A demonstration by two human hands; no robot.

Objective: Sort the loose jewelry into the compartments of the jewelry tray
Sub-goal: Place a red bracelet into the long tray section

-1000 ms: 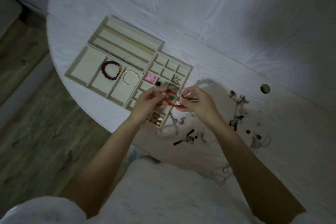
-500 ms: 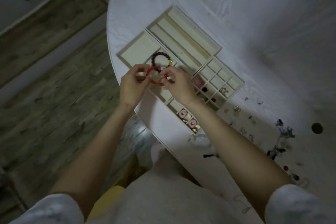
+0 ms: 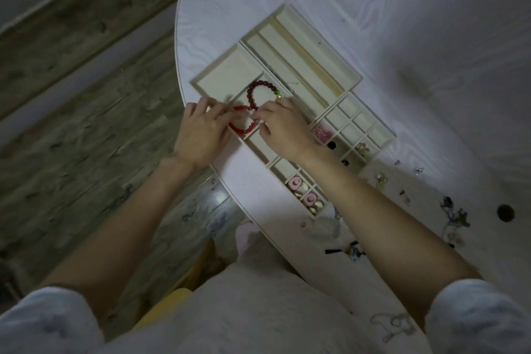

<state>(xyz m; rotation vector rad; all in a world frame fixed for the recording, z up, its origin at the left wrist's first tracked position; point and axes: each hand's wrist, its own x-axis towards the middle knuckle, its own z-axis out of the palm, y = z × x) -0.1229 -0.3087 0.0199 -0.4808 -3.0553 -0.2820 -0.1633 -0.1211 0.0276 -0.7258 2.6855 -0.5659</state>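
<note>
The cream jewelry tray (image 3: 349, 73) lies on the white table near its curved left edge. My left hand (image 3: 201, 132) and my right hand (image 3: 283, 131) both pinch a bright red bead bracelet (image 3: 242, 121) low over the tray's near-left compartments. Just beyond it a dark red bead bracelet (image 3: 255, 92) with a green and a gold bead lies in a compartment. My right hand hides the compartment to the right of that one. Small cells hold pink beads (image 3: 323, 132), pink round pieces (image 3: 296, 182) and a few dark bits.
Loose jewelry (image 3: 455, 214) is scattered on the table (image 3: 402, 8) to the right of the tray, with a thin chain (image 3: 393, 322) near my right sleeve. A round hole (image 3: 505, 212) is in the tabletop at far right. Wooden floor (image 3: 71, 123) lies left of the table edge.
Both hands carried the red bracelet from the small cells leftward across the tray to the compartments beside the dark red bracelet. The view shifted with them.
</note>
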